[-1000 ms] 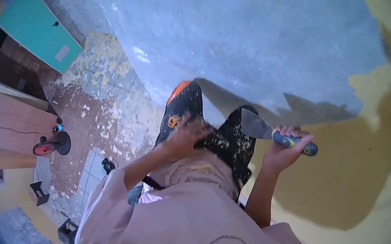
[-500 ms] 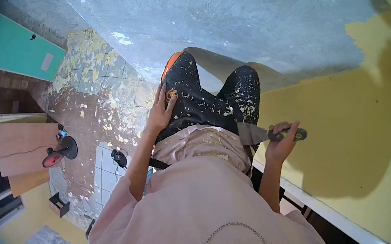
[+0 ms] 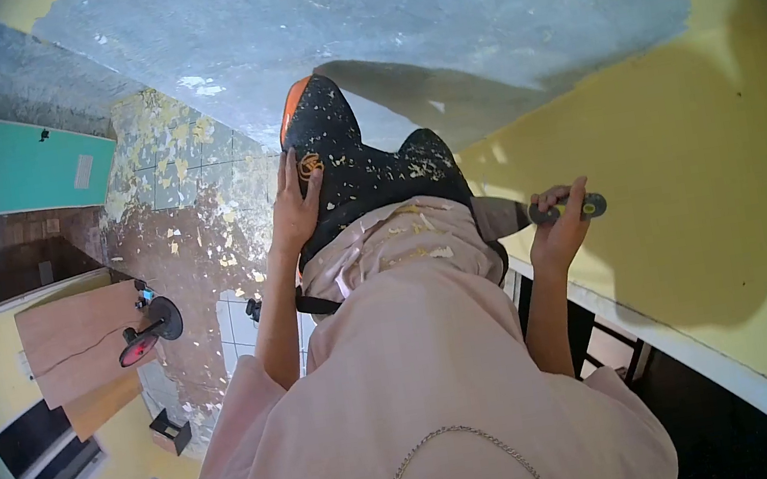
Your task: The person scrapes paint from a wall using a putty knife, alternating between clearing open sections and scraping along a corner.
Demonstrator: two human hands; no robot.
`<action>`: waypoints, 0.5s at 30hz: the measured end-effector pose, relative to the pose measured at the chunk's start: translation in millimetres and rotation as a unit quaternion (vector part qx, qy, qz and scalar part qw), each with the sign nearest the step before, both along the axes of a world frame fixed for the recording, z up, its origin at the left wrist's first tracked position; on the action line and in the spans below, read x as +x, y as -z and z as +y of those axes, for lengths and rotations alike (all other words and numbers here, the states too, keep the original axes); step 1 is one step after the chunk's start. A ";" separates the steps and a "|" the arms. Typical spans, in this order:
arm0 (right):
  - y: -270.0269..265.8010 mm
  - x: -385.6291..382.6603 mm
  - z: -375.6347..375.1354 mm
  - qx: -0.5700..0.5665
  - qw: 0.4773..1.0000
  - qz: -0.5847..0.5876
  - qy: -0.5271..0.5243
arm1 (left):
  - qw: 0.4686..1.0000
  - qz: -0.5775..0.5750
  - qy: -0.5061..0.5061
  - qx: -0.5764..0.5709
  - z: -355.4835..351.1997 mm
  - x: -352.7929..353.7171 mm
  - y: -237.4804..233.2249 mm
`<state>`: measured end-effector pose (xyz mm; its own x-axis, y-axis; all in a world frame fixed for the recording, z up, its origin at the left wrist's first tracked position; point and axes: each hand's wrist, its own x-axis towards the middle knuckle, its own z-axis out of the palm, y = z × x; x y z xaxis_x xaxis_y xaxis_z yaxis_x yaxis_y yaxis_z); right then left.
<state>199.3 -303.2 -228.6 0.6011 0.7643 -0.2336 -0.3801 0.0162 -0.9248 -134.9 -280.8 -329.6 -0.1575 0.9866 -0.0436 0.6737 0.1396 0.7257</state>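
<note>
My right hand point(image 3: 558, 231) is closed around the dark green-and-black handle of a putty knife point(image 3: 501, 217). Its wide metal blade points left, close beside my hip and the hem of my shirt. On the thigh of my black trousers point(image 3: 360, 183), my left hand point(image 3: 296, 211) lies flat with fingers stretched out. Pale paint flakes are scattered over the trousers and in the folds of my pink shirt point(image 3: 409, 345). In front of my knees rises a wall point(image 3: 389, 11), scraped to grey-blue, with yellow paint point(image 3: 694, 193) still on its right part.
Paint chips litter the floor point(image 3: 180, 270) to the left. A black fan point(image 3: 154, 331) stands there by a brown board point(image 3: 85, 334), with a small dark box point(image 3: 170, 432) nearby. Further off is a turquoise door point(image 3: 25, 164). A white ledge point(image 3: 689, 357) runs along the lower right.
The view has tilted and shifted, so the wall and room appear rotated. My right hand with the putty knife sits slightly higher and further right in view; my left hand stays on the thigh.
</note>
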 end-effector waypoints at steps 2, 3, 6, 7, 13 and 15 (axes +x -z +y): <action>-0.5 4.4 3.4 0.010 1.000 -0.011 -0.008 | 1.000 -0.002 -0.002 -0.014 -1.9 1.1 -3.3; -0.5 6.9 5.9 0.021 1.000 -0.010 -0.016 | 0.999 -0.003 0.005 -0.034 -1.3 -0.1 -2.9; -5.3 8.5 15.0 0.029 0.999 -0.023 -0.011 | 0.997 -0.021 -0.002 -0.076 -7.9 0.6 -5.2; -7.2 9.1 16.3 0.026 1.000 -0.017 -0.006 | 0.996 -0.016 0.051 -0.072 -10.0 -0.2 -8.5; -8.2 9.1 24.8 0.018 1.000 -0.016 0.017 | 0.932 -0.037 0.344 -0.110 -10.8 17.3 -26.4; -5.9 9.5 24.0 0.010 1.000 -0.015 0.007 | 0.926 -0.013 0.352 -0.138 2.6 13.5 -11.0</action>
<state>208.8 -279.2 -222.7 0.6180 0.7602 -0.2005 -0.3516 0.0392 -0.9353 -121.4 -278.2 -318.6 0.5247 0.7955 -0.3031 0.6507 -0.1452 0.7453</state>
